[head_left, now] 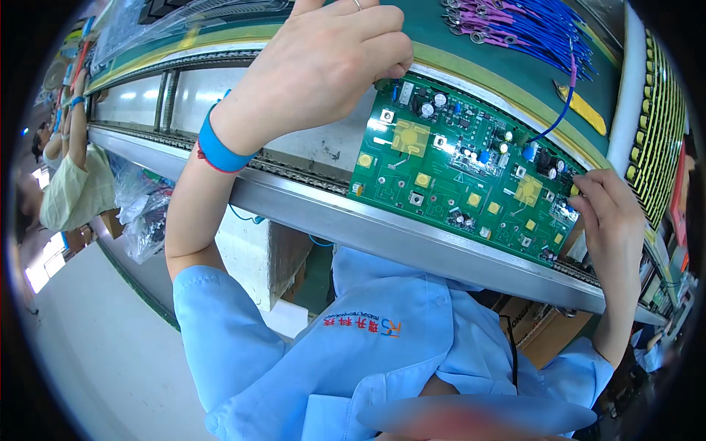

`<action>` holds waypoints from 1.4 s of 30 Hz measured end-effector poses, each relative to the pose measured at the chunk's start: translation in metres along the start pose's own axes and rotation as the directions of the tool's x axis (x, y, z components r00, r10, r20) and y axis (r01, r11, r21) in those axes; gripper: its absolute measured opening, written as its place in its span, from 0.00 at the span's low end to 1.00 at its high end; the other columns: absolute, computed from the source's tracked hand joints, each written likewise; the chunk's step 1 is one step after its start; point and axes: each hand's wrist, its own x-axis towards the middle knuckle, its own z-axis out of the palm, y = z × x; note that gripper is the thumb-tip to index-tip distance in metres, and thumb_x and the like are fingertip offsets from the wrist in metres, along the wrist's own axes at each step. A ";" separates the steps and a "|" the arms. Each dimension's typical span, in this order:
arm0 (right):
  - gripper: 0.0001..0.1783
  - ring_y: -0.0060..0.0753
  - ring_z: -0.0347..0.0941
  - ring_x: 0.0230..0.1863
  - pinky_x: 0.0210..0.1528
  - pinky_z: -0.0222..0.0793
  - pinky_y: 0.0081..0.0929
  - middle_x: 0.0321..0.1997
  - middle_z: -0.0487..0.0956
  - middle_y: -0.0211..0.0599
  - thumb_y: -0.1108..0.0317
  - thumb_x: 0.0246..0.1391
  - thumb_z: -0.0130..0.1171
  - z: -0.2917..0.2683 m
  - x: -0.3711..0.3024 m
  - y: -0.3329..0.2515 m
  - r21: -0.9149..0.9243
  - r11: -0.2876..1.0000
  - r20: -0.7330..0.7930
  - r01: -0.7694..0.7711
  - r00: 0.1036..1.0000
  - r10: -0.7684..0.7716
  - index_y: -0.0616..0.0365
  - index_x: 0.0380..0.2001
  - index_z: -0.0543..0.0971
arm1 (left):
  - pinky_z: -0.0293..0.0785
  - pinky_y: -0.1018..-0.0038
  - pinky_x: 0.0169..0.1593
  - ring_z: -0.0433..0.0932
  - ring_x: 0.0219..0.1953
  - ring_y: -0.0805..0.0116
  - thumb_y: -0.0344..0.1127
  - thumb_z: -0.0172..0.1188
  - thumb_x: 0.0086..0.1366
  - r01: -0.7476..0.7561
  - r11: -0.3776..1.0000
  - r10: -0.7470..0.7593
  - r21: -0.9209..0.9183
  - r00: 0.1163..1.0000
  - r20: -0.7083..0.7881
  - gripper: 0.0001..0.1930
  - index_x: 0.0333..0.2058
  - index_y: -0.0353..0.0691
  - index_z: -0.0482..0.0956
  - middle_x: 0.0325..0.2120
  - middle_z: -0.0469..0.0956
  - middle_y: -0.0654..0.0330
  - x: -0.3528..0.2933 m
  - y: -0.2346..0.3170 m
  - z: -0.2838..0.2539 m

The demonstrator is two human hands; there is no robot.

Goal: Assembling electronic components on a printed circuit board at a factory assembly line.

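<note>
A green circuit board (441,169) lies across the metal rails in front of me, crowded with capacitors, yellow squares and small parts. My left hand (323,66) is at its far left corner, fingers curled with the thumb against the board's edge; some fingertips are cut off by the picture's top. At the board's right end my right hand (607,206) has its thumb and forefinger closed on the edge. A blue wire (562,117) with a purple sleeve curves down to the board's far edge. A blue wristband (220,140) circles my left wrist.
Beyond the board, a bundle of blue wires (548,29) with purple-sleeved ring terminals lies on a green surface. Near it is a yellow-handled tool (585,110). The near metal rail (412,235) runs along my front. Rows of black-and-yellow parts (662,132) stand at right. Another person (73,184) works at far left.
</note>
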 end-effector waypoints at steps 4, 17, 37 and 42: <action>0.13 0.43 0.75 0.35 0.36 0.70 0.35 0.35 0.75 0.42 0.75 0.44 0.65 0.000 0.008 0.008 0.168 0.982 0.113 -0.082 0.992 0.063 0.65 0.36 0.78 | 0.58 0.67 0.46 0.66 0.31 0.65 0.30 0.58 0.55 -0.067 0.994 0.065 0.085 0.998 0.018 0.04 0.28 0.45 0.72 0.24 0.61 0.62 0.000 0.002 -0.003; 0.20 0.24 0.67 0.40 0.44 0.64 0.17 0.45 0.71 0.37 0.84 0.46 0.55 -0.019 0.033 -0.038 0.826 0.509 0.222 -0.242 0.970 0.102 0.63 0.45 0.73 | 0.58 0.65 0.47 0.66 0.31 0.65 0.29 0.55 0.55 -0.145 0.984 0.147 0.101 0.989 -0.009 0.03 0.27 0.44 0.70 0.24 0.61 0.62 -0.003 -0.005 0.004; 0.19 0.29 0.74 0.43 0.42 0.70 0.22 0.48 0.76 0.39 0.83 0.49 0.56 0.002 0.075 -0.071 0.478 0.877 0.022 0.052 0.997 -0.071 0.62 0.46 0.77 | 0.60 0.65 0.49 0.67 0.33 0.64 0.31 0.55 0.54 -0.252 0.906 0.350 0.341 0.898 -0.266 0.03 0.25 0.42 0.69 0.24 0.63 0.61 -0.008 -0.026 0.032; 0.20 0.29 0.73 0.39 0.43 0.70 0.22 0.46 0.77 0.39 0.82 0.48 0.58 0.002 0.076 -0.072 0.451 0.892 0.039 0.025 0.998 -0.047 0.62 0.47 0.77 | 0.60 0.65 0.50 0.67 0.33 0.65 0.31 0.54 0.56 -0.213 0.888 0.327 0.407 0.916 -0.233 0.05 0.23 0.42 0.70 0.23 0.63 0.61 -0.008 -0.019 0.027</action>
